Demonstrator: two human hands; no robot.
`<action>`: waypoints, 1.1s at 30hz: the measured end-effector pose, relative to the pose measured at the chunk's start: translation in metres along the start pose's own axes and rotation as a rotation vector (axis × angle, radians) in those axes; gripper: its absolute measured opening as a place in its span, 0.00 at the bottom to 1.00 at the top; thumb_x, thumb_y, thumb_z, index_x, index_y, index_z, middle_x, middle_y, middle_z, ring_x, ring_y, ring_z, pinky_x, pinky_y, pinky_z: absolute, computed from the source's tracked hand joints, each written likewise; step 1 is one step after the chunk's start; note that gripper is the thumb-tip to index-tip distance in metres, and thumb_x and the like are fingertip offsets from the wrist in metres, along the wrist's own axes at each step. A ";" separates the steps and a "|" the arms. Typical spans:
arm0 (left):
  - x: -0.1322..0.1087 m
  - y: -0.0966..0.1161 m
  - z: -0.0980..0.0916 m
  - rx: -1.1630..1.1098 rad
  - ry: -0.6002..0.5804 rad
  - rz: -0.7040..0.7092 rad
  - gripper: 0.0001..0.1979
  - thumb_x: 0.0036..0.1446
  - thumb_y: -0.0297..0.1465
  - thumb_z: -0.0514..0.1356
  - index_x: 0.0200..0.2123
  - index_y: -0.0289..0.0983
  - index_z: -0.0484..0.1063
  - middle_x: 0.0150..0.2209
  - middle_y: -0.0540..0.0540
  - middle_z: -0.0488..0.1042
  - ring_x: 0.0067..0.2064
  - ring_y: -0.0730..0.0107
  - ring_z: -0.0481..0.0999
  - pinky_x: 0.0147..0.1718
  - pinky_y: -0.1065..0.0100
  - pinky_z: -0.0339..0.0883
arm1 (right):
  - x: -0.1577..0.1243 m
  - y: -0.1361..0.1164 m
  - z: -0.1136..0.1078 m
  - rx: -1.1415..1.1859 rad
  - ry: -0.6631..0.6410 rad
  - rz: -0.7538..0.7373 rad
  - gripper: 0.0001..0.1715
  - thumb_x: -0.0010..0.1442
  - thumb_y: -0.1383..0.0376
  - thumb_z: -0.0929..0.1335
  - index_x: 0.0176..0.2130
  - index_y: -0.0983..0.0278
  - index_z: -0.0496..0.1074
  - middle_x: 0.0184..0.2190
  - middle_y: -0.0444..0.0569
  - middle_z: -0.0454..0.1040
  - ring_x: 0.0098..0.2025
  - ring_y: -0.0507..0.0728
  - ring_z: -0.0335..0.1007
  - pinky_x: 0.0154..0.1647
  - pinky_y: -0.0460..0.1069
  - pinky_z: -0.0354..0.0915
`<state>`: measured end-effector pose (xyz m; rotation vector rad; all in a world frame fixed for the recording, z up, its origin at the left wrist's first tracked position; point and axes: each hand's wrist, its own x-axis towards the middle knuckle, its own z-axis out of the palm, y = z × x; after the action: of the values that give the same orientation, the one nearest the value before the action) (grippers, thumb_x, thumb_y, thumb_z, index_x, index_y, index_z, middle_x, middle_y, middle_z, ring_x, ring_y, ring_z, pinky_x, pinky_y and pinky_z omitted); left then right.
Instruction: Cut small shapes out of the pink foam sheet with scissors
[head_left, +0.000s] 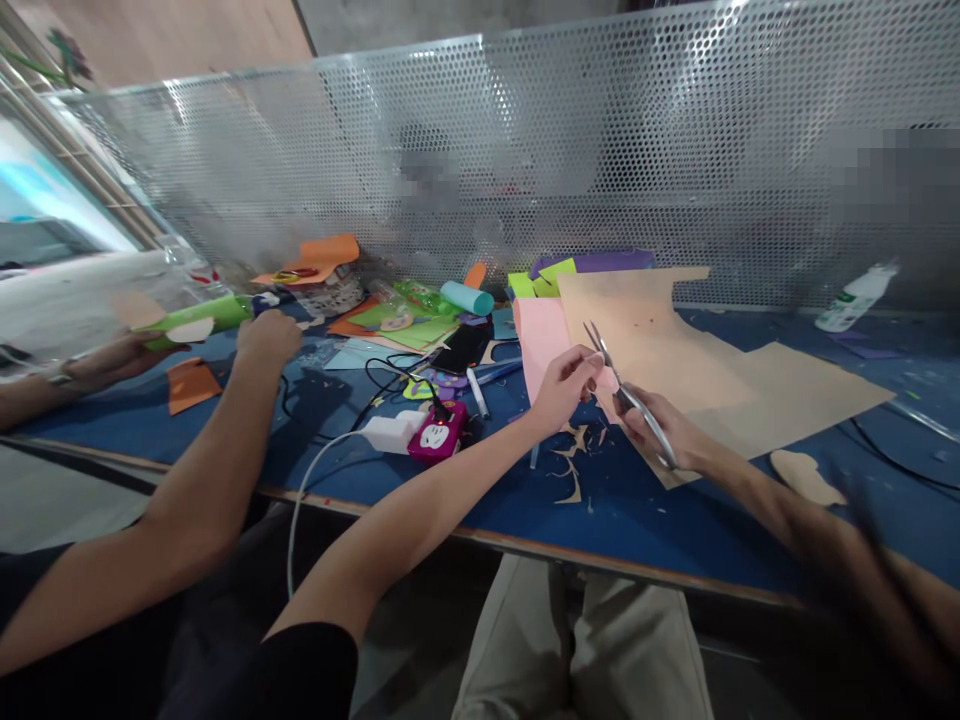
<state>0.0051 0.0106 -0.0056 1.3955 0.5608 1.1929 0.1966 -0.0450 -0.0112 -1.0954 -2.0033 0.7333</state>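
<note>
Left hand (564, 388) pinches a small pink paper piece (610, 382) beside scissors (636, 403) gripped in the right hand (667, 425).
The left forearm slants up and rightward over the blue surface (630, 530), thumb and fingertips together on the paper piece, above curled tan scraps (574, 465); by it, the scissor blades stand slightly parted, pointing away from the wearer; the right hand's fingers wrap the handles before a tan sheet (720, 362), its forearm reaching in from lower right.

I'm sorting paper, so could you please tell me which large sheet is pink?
The pink sheet just beyond the left hand; the large sheets to its right are beige.
</note>
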 end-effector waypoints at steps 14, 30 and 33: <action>0.002 0.001 -0.002 0.000 -0.017 -0.022 0.23 0.61 0.51 0.68 0.34 0.37 0.70 0.23 0.55 0.67 0.22 0.79 0.65 0.23 0.73 0.62 | -0.002 0.000 -0.001 0.089 0.026 0.040 0.34 0.54 0.33 0.63 0.29 0.60 0.65 0.18 0.41 0.64 0.19 0.52 0.59 0.18 0.47 0.58; 0.000 -0.001 -0.004 0.676 -0.085 0.193 0.16 0.71 0.42 0.58 0.36 0.38 0.76 0.27 0.50 0.74 0.27 0.71 0.68 0.31 0.68 0.58 | 0.014 0.013 -0.003 0.407 0.531 0.120 0.24 0.47 0.55 0.79 0.35 0.58 0.66 0.31 0.44 0.80 0.13 0.46 0.61 0.13 0.44 0.59; -0.001 0.000 -0.002 0.733 -0.120 0.209 0.15 0.72 0.41 0.58 0.37 0.38 0.77 0.26 0.50 0.74 0.27 0.70 0.69 0.32 0.68 0.58 | 0.014 0.009 -0.001 0.411 0.488 0.118 0.25 0.46 0.56 0.80 0.36 0.58 0.66 0.34 0.46 0.82 0.14 0.45 0.61 0.13 0.44 0.60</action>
<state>0.0030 0.0106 -0.0066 2.1738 0.8297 1.0975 0.1963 -0.0286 -0.0127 -1.0278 -1.3183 0.8023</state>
